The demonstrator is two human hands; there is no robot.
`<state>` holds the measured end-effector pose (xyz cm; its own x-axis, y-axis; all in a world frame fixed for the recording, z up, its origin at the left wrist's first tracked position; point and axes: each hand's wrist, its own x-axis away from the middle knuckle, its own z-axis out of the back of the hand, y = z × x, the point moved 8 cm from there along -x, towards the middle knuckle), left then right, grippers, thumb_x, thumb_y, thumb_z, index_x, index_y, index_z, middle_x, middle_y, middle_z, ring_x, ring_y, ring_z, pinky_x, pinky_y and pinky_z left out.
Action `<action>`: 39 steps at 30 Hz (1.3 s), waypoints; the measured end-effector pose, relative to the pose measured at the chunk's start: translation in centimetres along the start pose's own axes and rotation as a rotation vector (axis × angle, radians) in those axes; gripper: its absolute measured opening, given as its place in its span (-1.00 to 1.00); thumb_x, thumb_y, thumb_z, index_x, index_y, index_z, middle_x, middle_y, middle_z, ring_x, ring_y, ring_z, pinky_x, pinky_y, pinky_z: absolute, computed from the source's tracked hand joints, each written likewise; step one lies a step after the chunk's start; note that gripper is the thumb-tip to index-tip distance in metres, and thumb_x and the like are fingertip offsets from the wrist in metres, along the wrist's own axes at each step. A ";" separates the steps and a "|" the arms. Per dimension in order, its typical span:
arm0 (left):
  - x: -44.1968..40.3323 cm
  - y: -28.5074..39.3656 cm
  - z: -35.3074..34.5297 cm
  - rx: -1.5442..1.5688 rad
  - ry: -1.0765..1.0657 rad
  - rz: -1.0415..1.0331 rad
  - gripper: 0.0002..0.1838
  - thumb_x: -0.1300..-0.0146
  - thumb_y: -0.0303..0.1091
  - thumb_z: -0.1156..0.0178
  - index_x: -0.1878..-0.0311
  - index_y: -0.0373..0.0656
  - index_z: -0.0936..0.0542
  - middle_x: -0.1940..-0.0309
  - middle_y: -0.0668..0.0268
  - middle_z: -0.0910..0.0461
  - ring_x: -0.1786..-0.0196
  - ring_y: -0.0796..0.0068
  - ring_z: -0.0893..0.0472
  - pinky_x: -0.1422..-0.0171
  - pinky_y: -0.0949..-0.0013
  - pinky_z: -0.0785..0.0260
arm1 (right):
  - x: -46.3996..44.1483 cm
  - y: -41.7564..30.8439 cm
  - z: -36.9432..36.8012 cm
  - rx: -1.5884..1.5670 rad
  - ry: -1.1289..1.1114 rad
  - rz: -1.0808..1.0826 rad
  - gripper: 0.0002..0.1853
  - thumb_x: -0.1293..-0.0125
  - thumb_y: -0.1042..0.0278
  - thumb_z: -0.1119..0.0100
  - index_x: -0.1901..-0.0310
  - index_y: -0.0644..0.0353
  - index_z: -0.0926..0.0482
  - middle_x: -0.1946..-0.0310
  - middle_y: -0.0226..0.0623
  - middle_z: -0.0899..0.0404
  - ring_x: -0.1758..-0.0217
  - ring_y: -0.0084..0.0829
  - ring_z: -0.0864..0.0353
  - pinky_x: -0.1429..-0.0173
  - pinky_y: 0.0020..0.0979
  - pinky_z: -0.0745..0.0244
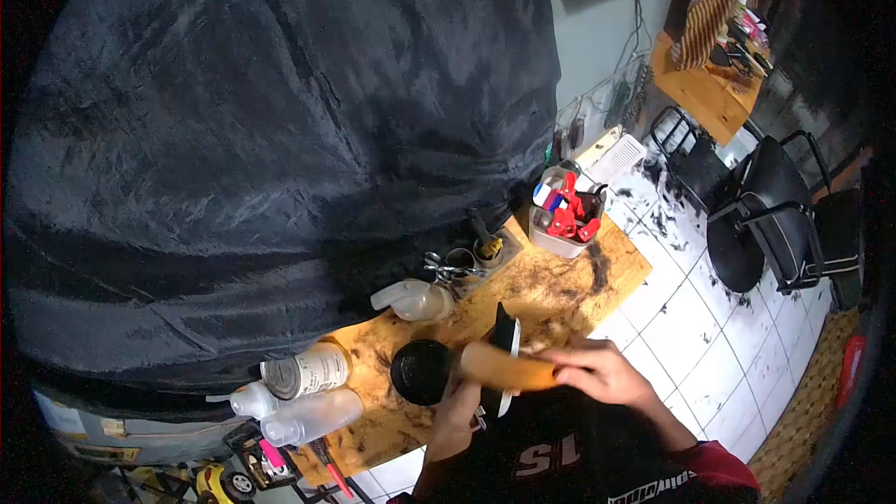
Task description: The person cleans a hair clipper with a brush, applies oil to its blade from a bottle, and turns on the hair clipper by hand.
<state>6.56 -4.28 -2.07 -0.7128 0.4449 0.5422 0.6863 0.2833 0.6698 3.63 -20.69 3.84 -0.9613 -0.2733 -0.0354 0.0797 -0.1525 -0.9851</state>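
Observation:
An orange-tan elongated object [509, 369], slightly blurred, lies across the space between my hands in front of my dark shirt. My right hand [602, 371] grips its right end between thumb and fingers. My left hand [455, 415] is at its other end, partly hidden behind it and smeared, so its fingers cannot be made out. Behind the orange object, a black and white item [505, 336] stands up near my left hand. A round black bowl [421, 372] sits on the wooden table [597, 271], just left of my left hand.
Along the table's far side are a tub with red clips [565, 215], scissors [448, 266] and a clear bottle [415, 301]. A can [308, 371] and a translucent bottle [313, 416] lie at left. Black chairs [775, 205] stand on the tiled floor; dark cloth hangs beyond the table.

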 end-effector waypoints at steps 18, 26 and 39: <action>1.0 -0.7 0.2 0.076 0.147 0.093 -0.52 -0.38 -0.03 -0.04 -0.08 -0.30 -0.42 0.21 0.15 -0.57 0.17 0.41 -0.62 0.11 0.37 -0.50 | 1.9 -0.9 1.0 0.335 0.288 0.057 -0.52 -0.22 0.22 -0.28 -0.18 0.08 -0.50 0.33 -0.17 -0.59 0.41 -0.22 -0.56 0.22 -0.30 -0.51; 1.5 -0.8 -2.1 0.300 -0.243 0.040 -0.49 -0.46 -0.07 0.12 -0.24 -0.33 -0.30 0.18 0.17 -0.52 0.19 0.39 -0.56 0.11 0.30 -0.48 | 4.6 -0.6 1.2 0.115 0.388 -0.042 -0.53 -0.25 0.28 -0.25 -0.10 0.43 -0.46 0.15 -0.03 -0.63 0.14 -0.30 -0.64 -0.03 -0.38 -0.49; 4.4 -1.1 2.7 0.213 -0.167 0.048 -0.63 -0.44 -0.15 0.08 -0.06 -0.27 -0.45 0.21 0.23 -0.56 0.27 0.46 -0.59 0.17 0.39 -0.46 | 4.5 -2.9 -4.6 0.411 0.609 -0.003 -0.49 -0.13 0.27 -0.36 -0.12 0.27 -0.51 0.48 -0.12 -0.53 0.47 -0.28 -0.52 0.31 -0.35 -0.45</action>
<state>3.09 -0.36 -1.78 -0.6573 0.5912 0.4673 0.7461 0.4234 0.5138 -2.16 -17.15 5.78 -0.9284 0.2852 -0.2381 0.0547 -0.5290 -0.8469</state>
